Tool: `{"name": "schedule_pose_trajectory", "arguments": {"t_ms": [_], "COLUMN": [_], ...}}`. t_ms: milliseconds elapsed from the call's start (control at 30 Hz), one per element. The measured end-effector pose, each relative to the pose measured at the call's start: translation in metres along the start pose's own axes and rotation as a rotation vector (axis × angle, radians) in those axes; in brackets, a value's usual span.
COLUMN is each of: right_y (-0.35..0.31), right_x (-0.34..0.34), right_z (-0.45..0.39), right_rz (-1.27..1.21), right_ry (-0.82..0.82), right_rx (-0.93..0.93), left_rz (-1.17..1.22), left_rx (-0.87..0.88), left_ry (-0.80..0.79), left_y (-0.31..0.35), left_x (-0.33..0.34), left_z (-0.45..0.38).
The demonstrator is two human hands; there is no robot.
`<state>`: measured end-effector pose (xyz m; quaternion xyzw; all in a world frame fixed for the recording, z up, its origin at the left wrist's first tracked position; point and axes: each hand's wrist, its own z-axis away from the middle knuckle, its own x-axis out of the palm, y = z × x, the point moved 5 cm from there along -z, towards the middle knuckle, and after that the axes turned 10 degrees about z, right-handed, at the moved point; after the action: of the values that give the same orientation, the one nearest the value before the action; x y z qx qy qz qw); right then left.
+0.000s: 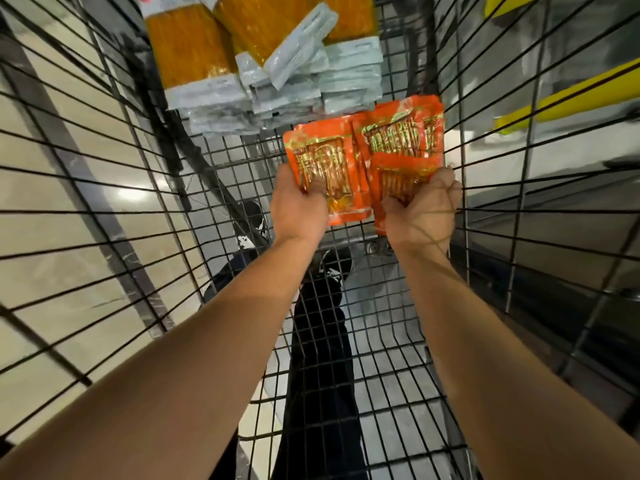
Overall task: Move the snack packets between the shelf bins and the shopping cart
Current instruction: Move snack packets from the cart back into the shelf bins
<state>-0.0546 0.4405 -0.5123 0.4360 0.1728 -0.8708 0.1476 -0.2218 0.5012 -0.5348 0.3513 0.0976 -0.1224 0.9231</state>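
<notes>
Hands hold three orange snack packets inside the wire shopping cart (138, 174), above its mesh floor; left hand (298, 209) grips one packet (322, 161), thumb curled over its face; right hand (422, 213) grips two overlapping packets (401, 136); beyond them lie three yellow-orange bags (187, 46) on stacked grey-white pouches (287, 88), too many to count.

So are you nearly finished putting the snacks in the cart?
Partly. A pile of yellow packets and grey packets already lies at the far end of the cart. The left hand and right hand each hold red packets above the cart floor. The shelf bins aren't in view.
</notes>
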Motion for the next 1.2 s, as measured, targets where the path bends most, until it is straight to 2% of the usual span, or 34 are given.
{"name": "schedule_pose_trajectory", "arguments": {"t_ms": [167,433,567,667,833,1000,1200], "right_y": [0.007,0.017,0.032,0.046,0.059,0.070,0.086], "right_x": [-0.001,-0.026,-0.053,-0.080,-0.130,-0.176,-0.222], "right_z": [0.003,0.037,0.074,0.104,0.167,0.232,0.312], "right_rz": [-0.239,-0.428,-0.423,-0.456,-0.549,-0.639,-0.684], "right_ry": [-0.063,-0.253,-0.215,-0.244,-0.206,-0.171,0.059], "right_rx": [-0.049,0.035,-0.003,-0.045,-0.112,-0.143,-0.215], "left_rz": [0.092,0.150,0.184,0.158,0.093,0.167,0.203], "left_rx": [-0.010,-0.008,-0.023,-0.017,0.041,0.133,0.258], "left_ry": [0.038,0.093,0.098,0.039,-0.028,-0.098,-0.239], "left_y": [-0.007,-0.008,-0.004,0.007,0.037,0.067,0.089], "left_x": [-0.008,-0.029,-0.051,-0.072,-0.117,-0.152,-0.177], "left_z": [0.000,0.038,0.077,0.114,0.188,0.262,0.330]}}
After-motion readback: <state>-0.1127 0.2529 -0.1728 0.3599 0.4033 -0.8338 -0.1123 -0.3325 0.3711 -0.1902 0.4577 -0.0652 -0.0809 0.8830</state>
